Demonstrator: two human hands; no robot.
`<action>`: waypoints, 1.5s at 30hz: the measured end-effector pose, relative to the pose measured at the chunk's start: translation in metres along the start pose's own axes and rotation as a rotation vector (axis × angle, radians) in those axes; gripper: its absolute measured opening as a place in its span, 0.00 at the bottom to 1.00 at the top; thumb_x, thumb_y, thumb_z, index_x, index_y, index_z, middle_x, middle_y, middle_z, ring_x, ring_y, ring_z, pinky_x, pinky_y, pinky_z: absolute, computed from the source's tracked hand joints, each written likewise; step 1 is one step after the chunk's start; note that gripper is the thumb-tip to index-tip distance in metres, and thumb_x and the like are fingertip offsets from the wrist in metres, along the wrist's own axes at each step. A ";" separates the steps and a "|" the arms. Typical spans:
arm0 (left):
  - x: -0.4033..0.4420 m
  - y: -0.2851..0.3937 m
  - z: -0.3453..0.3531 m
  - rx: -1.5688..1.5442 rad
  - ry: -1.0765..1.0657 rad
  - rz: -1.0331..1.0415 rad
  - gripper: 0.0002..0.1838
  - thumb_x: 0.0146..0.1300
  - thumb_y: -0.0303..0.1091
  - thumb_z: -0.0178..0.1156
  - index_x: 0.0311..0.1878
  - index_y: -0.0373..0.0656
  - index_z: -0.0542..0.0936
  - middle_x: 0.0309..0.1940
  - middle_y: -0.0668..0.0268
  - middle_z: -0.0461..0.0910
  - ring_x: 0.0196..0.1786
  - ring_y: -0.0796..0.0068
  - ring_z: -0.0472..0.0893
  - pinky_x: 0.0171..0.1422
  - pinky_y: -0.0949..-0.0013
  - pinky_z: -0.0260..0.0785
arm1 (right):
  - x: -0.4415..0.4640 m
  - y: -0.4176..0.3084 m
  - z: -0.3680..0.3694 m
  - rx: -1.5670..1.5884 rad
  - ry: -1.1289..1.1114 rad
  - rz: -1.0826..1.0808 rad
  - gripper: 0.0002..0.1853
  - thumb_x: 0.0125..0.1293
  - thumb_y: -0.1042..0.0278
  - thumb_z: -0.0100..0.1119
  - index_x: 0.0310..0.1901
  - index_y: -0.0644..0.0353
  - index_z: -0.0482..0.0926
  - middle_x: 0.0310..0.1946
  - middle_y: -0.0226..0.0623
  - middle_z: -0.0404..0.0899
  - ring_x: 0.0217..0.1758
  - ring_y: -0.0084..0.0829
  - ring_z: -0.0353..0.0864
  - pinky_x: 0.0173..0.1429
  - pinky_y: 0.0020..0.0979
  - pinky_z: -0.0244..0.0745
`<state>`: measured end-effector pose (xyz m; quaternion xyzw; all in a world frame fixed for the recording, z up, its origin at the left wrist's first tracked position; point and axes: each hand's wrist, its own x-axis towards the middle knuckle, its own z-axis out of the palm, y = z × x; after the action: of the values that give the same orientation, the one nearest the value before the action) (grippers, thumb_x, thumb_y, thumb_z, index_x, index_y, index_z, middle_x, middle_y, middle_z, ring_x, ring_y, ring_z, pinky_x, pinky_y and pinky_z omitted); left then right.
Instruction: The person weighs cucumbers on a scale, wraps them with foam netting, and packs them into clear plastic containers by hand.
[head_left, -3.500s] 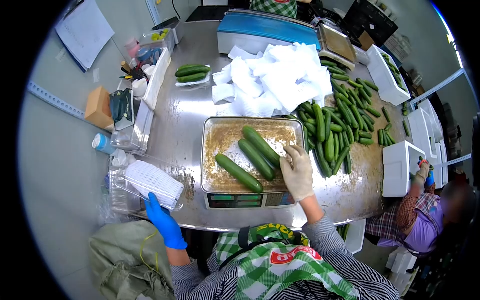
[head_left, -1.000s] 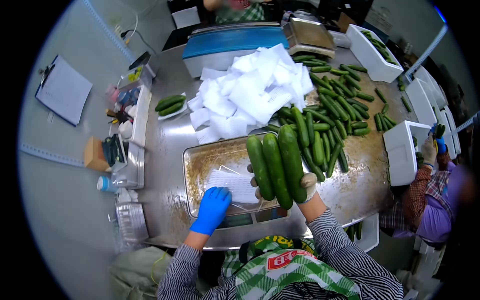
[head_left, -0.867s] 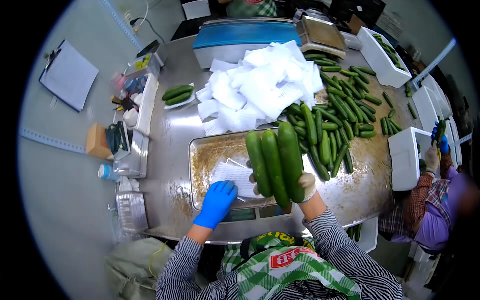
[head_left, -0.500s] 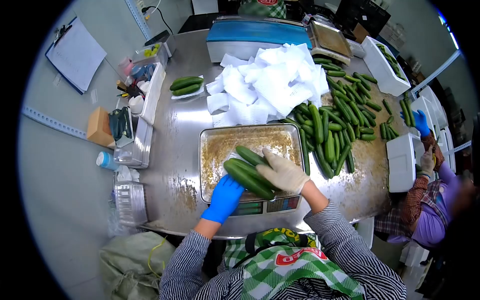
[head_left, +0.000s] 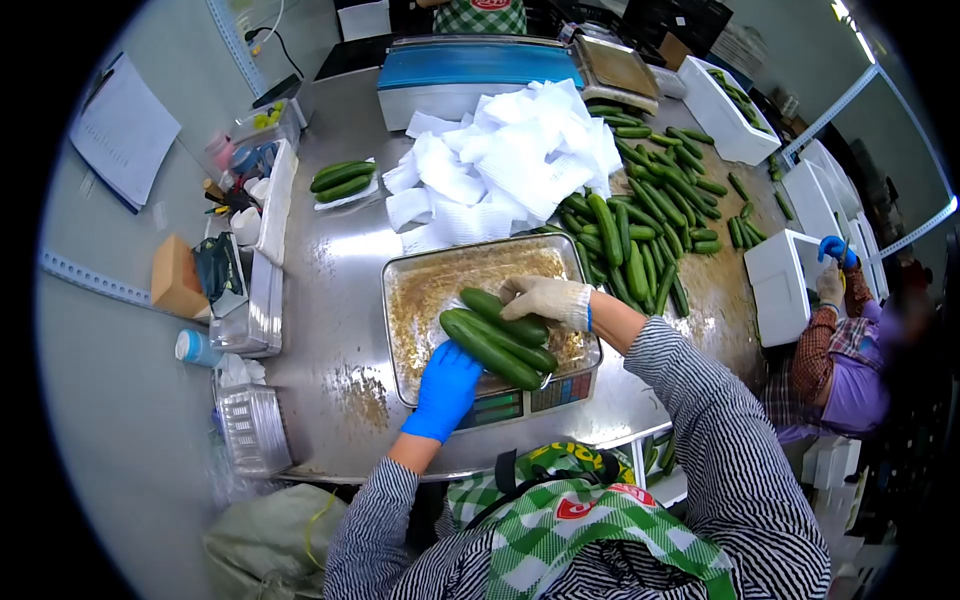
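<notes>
Large green cucumbers [head_left: 487, 350] lie close together, slanting down to the right, over the metal scale tray [head_left: 410, 285]. A bit of white pad shows at their edge. My left hand [head_left: 447, 388], in a blue glove, holds the front cucumber from its lower left side; its fingertips are partly hidden. From the upper right, my right hand [head_left: 550, 303], in a cream glove, has its fingers curled over the rear cucumber [head_left: 500, 315]. Below the tray, the scale's display [head_left: 495, 408] and keypad are partly visible.
A big cucumber pile [head_left: 650, 215] lies right of the tray, beside heaped white pads [head_left: 500, 165]. Two cucumbers [head_left: 343, 180] rest on a pad at left. Behind is a blue-topped machine [head_left: 480, 68]. A co-worker [head_left: 835, 370] stands at right near white foam boxes [head_left: 780, 288].
My right hand has moved from the front cucumbers to the rear one, its fingers now curled. The view has shifted slightly. The co-worker's blue-gloved hand has moved away from cucumbers at right.
</notes>
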<state>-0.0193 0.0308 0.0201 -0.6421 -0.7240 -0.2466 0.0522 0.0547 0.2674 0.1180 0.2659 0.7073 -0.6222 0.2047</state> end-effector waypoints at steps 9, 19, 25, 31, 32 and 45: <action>-0.001 0.001 0.001 -0.022 0.025 -0.017 0.19 0.51 0.26 0.59 0.49 0.42 0.82 0.51 0.55 0.80 0.58 0.53 0.76 0.68 0.52 0.66 | -0.003 0.016 0.007 -0.138 0.044 -0.111 0.34 0.58 0.62 0.65 0.65 0.69 0.70 0.56 0.55 0.77 0.58 0.41 0.78 0.61 0.37 0.74; -0.003 -0.001 0.003 -0.016 -0.001 -0.026 0.20 0.51 0.25 0.59 0.51 0.41 0.81 0.52 0.55 0.80 0.60 0.53 0.76 0.69 0.53 0.66 | -0.009 0.010 -0.003 0.188 -0.084 -0.051 0.36 0.54 0.65 0.69 0.63 0.72 0.71 0.51 0.50 0.79 0.44 0.35 0.80 0.47 0.33 0.78; 0.001 0.002 -0.002 0.013 -0.018 -0.037 0.21 0.52 0.25 0.60 0.52 0.42 0.82 0.54 0.56 0.80 0.61 0.53 0.76 0.69 0.53 0.66 | -0.002 0.002 0.002 -0.495 -0.122 -0.150 0.41 0.52 0.50 0.65 0.63 0.74 0.72 0.54 0.54 0.80 0.55 0.43 0.81 0.62 0.34 0.74; 0.004 0.006 -0.005 -0.006 -0.018 -0.058 0.20 0.52 0.26 0.60 0.51 0.44 0.83 0.53 0.57 0.80 0.61 0.53 0.76 0.68 0.54 0.67 | 0.007 0.009 0.007 -0.463 -0.058 -0.177 0.36 0.49 0.50 0.67 0.55 0.72 0.78 0.40 0.51 0.84 0.40 0.41 0.85 0.42 0.37 0.80; 0.003 0.004 -0.005 -0.001 -0.019 -0.050 0.20 0.52 0.26 0.60 0.51 0.44 0.83 0.53 0.57 0.80 0.61 0.53 0.76 0.68 0.54 0.66 | 0.012 0.015 0.004 -0.366 -0.095 -0.188 0.35 0.49 0.53 0.67 0.55 0.72 0.77 0.38 0.49 0.84 0.37 0.39 0.84 0.39 0.36 0.79; 0.002 0.003 -0.004 0.038 -0.037 -0.050 0.15 0.53 0.27 0.59 0.45 0.44 0.83 0.51 0.58 0.81 0.59 0.56 0.78 0.69 0.54 0.66 | 0.029 0.041 0.002 -0.518 0.194 -0.325 0.28 0.61 0.52 0.58 0.55 0.68 0.79 0.47 0.55 0.83 0.45 0.48 0.85 0.52 0.39 0.79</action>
<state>-0.0177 0.0315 0.0252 -0.6272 -0.7452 -0.2221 0.0448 0.0584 0.2727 0.0682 0.1467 0.8917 -0.4174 0.0951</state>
